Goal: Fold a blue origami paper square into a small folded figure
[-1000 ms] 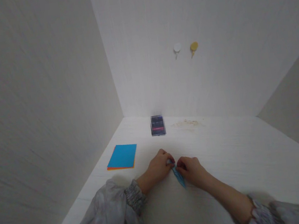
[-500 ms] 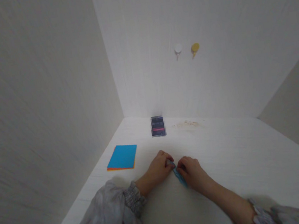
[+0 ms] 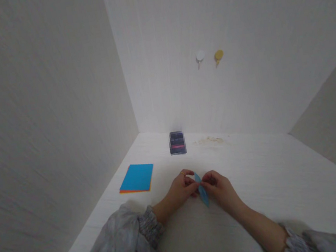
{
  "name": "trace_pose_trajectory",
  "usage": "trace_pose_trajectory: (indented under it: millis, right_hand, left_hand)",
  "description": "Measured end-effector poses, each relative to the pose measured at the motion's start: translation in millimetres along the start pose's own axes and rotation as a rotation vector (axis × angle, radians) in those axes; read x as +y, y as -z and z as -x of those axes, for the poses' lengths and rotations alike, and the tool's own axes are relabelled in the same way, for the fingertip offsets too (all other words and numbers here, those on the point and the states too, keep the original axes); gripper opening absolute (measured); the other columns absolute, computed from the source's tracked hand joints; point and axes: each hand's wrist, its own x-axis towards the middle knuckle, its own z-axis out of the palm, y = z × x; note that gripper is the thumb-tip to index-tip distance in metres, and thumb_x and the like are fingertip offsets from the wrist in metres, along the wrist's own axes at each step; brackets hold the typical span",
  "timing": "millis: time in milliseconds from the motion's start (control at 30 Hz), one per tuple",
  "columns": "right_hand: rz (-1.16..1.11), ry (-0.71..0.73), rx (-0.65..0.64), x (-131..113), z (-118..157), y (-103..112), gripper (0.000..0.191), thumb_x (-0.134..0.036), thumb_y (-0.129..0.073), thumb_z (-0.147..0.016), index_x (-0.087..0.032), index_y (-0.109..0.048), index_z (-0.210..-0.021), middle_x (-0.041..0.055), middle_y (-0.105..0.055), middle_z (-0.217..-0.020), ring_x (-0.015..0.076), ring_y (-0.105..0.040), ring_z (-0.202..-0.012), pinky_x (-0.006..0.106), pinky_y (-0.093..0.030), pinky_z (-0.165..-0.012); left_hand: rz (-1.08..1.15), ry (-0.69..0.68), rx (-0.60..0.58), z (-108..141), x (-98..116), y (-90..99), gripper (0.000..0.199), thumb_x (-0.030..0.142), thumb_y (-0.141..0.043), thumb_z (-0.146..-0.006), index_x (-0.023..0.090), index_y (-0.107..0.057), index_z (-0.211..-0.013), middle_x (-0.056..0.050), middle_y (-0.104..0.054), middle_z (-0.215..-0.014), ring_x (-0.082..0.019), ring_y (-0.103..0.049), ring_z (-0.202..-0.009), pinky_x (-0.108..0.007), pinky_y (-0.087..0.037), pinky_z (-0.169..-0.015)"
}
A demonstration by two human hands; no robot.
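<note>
A narrow piece of folded blue paper [image 3: 203,196] is held between my two hands, above the white tabletop. My left hand [image 3: 181,189] pinches its middle from the left, thumb against the paper; a ring shows on one finger. From the right, my right hand [image 3: 219,186] pinches the same spot with thumb and fingertips. The paper's two pointed ends stick out above and below the fingers. Its exact folds are too small to make out.
To the left lies a stack of square paper sheets [image 3: 137,178], blue on top with orange edges beneath. A dark pixelated object [image 3: 177,143] stands by the back wall, beside a brownish mark [image 3: 212,139]. White [image 3: 200,55] and yellow hooks [image 3: 218,54] are on the wall.
The blue paper has turned more upright, and its upper tip now shows. My left hand's grip has shifted down to the paper's middle, close against my right fingertips.
</note>
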Motion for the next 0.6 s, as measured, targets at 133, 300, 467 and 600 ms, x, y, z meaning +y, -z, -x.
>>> trace_pose_trajectory:
  millis: [133,300,467,600]
  right_hand:
    - [-0.156,-0.017,0.011,1,-1,-1,0.008,-0.025,-0.054,-0.068,-0.018,-0.053,-0.073,0.0000,-0.056,-0.064,0.0149,-0.054,-0.058,0.025,-0.042,-0.053]
    - [-0.244,0.011,0.026,5,-1,0,0.012,-0.027,-0.057,-0.068,-0.018,-0.054,-0.076,0.0008,-0.058,-0.068,0.0154,-0.055,-0.063,0.026,-0.043,-0.058]
    - [-0.280,-0.007,0.043,3,0,-1,0.011,-0.027,-0.059,-0.067,-0.019,-0.055,-0.074,-0.0006,-0.058,-0.065,0.0142,-0.054,-0.061,0.025,-0.042,-0.057]
    - [-0.273,-0.032,-0.007,0,0,0,0.013,-0.030,-0.057,-0.069,-0.018,-0.059,-0.073,0.0010,-0.061,-0.068,0.0150,-0.055,-0.064,0.026,-0.043,-0.060]
  left_hand:
    - [0.154,0.012,0.013,2,5,-3.1,0.043,0.026,-0.066,-0.060,0.014,-0.041,-0.092,0.002,-0.057,-0.063,-0.013,-0.058,-0.054,-0.024,-0.047,-0.050]
    - [0.250,-0.001,0.000,6,13,-2.7,0.044,0.025,-0.071,-0.056,0.013,-0.045,-0.089,0.000,-0.059,-0.066,-0.012,-0.058,-0.056,-0.024,-0.047,-0.054]
    - [0.231,-0.060,0.023,5,13,-2.4,0.041,0.022,-0.071,-0.056,0.013,-0.046,-0.087,0.000,-0.060,-0.064,-0.012,-0.057,-0.056,-0.023,-0.044,-0.053]
    - [0.220,-0.115,0.044,4,10,-1.3,0.039,0.019,-0.071,-0.057,0.014,-0.047,-0.087,0.001,-0.060,-0.063,-0.010,-0.056,-0.053,-0.021,-0.043,-0.053]
